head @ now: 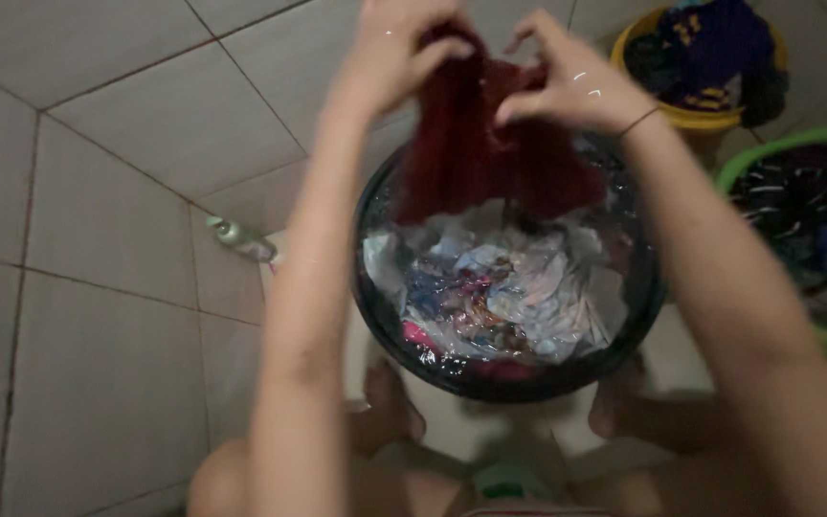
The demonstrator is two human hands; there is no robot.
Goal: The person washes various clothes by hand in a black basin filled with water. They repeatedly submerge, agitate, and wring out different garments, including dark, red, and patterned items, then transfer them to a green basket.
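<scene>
My left hand (396, 53) and my right hand (567, 81) both grip the top of a wet dark red garment (490, 158), holding it up over a black basin (375, 306). The cloth hangs down to the water. The basin holds water with several soaked clothes (504, 292), white, blue and pink. A thin band circles my right wrist. My bare feet rest on the floor on either side of the basin's near edge.
A yellow bucket (691, 117) full of dark clothes stands at the top right. A green basin (768, 148) with more clothes is at the right edge. A small bottle (239, 237) lies on the grey tiled floor (107, 287) left of the black basin.
</scene>
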